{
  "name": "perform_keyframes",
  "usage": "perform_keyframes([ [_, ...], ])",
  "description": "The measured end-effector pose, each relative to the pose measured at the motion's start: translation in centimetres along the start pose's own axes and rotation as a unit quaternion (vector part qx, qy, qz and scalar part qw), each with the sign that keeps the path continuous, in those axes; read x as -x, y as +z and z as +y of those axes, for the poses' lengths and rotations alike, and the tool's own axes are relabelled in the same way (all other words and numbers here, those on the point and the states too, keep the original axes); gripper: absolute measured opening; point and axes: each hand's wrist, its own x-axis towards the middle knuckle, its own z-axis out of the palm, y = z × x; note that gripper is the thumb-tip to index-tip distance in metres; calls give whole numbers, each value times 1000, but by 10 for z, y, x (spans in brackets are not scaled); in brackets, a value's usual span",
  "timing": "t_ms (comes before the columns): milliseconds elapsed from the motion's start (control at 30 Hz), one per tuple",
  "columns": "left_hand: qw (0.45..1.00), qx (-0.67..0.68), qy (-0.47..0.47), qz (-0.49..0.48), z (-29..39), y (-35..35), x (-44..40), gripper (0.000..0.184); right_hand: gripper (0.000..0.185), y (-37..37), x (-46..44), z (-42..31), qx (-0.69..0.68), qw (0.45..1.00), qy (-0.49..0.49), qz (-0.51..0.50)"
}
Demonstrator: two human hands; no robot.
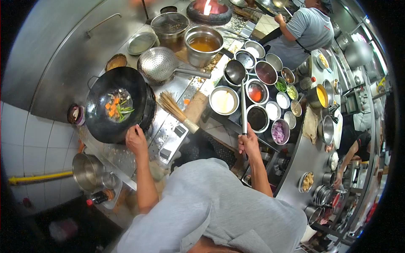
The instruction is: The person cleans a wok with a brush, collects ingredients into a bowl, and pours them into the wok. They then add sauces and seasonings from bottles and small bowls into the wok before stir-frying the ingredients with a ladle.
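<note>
Along the left part of the stove (158,126), in the head view, the wok (99,97) sits open side up, with orange cubes (112,109) and green strips (123,110) in its base. The left hand (137,141) is closed at the wok's near right rim, seemingly on an ear hidden by the fingers. The wok lies ahead and slightly left of that hand, much nearer to it than to the right; a line through its ears runs from the loop (92,81) at far left to the left hand.

The right hand (249,145) is wrapped around the handle of the ladle (244,105), by the near edge of the group of bowls. The ladle's long axis runs almost straight ahead from the fist, leaning a little left, and its cup (235,71) points away from the person, above the left side of the bowls. The cup is well apart from the wok, to its right.

Between the hands, a brush (173,105) lies slantwise, bristles toward the wok. The strainer (158,65) rests beyond it, its handle pointing right.
</note>
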Motion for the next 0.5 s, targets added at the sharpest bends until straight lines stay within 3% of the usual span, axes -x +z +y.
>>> perform_keyframes([
  [133, 997, 9, -66, -49, 5, -2, 4, 29, 76, -1, -2, -3, -19, 1000, 7, -11],
  [333, 991, -11, -101, -91, 10, -6, 5, 32, 73, -15, -6, -11, -178, 981, 50, -56],
  [433, 996, -46, -30, -65, 9, -8, 2, 30, 60, -36, -17, -8, -418, 894, 103, -127],
  [500, 995, -71, -15, -68, 16, -14, -2, 30, 60, -41, -15, -2, -430, 888, 93, -134],
])
